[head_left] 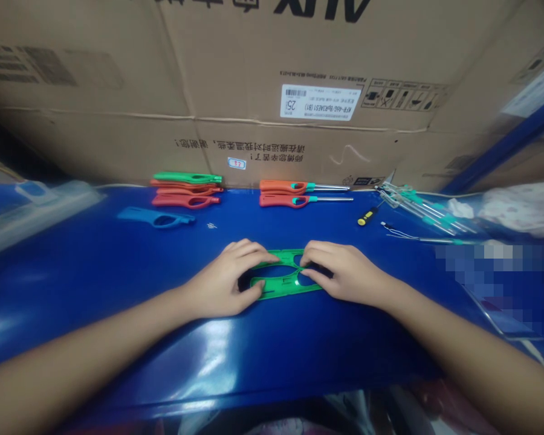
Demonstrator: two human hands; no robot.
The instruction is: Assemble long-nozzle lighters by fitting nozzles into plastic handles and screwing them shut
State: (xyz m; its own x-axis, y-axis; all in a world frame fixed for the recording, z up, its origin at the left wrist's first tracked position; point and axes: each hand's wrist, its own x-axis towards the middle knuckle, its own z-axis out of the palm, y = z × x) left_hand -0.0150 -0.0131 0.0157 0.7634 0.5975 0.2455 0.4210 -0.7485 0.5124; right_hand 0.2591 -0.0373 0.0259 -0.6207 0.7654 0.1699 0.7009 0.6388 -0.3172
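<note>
1. Two bright green shells, the far shell (pixel 286 258) and the near shell (pixel 281 286), lie side by side between your hands over the middle of the blue table (pixel 118 272). Their hollow inner sides face up, showing moulded ribs, a dark narrow slot near the left end of the near shell, and a rounded opening toward the right of each.

2. The facing edges curve apart on the left and draw close beside the openings, under your right fingertips, where it is hard to tell whether they touch. Your fingers cover the far shell's left end and the right ends of both; blur softens the finer ribs. Whether the shells rest flat on the table or sit slightly raised cannot be made out.

3. Your left hand (pixel 231 278) is spread apart, thumb on the left end of the near shell and fingers on the far shell, spanning the pair.

4. Your right hand (pixel 344 269) is curled narrow at the opposite end, thumb and forefinger with a small gap between them beside the openings. Its other fingers are largely hidden, and how firmly it grips either shell cannot be told.
</note>
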